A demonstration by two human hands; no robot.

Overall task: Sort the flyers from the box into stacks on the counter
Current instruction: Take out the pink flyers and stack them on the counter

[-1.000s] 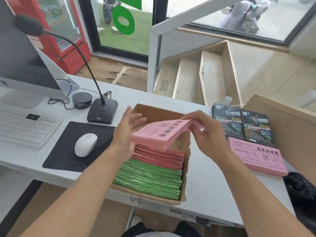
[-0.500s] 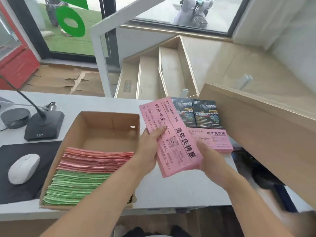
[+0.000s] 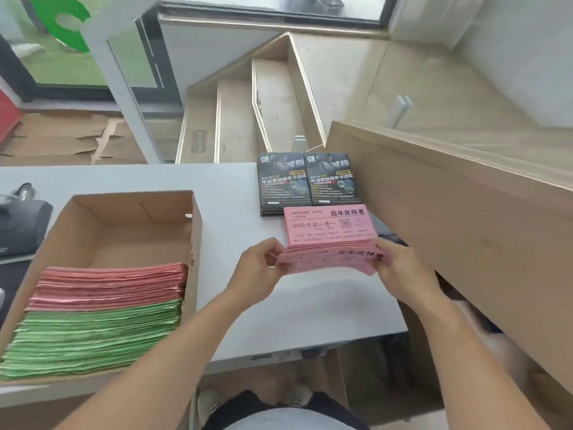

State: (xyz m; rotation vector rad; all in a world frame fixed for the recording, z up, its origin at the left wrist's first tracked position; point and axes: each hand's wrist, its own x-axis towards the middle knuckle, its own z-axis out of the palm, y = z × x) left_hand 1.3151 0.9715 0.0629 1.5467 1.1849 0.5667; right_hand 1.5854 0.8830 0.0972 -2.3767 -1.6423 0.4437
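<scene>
Behind held pink flyers [image 3: 331, 261], stack [image 3: 328, 226] part-hidden

Bare counter [image 3: 235, 193] between box [image 3: 196, 243] and black flyers [image 3: 283, 184] — wooden panel [image 3: 449, 231] walls the right

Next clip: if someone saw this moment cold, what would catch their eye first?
Probably the bundle of pink flyers held at both ends by the left hand and right hand, just above the pink stack on the counter. Next, the cardboard box at left, with pink and green flyers on edge, and two black flyer stacks behind.
</scene>
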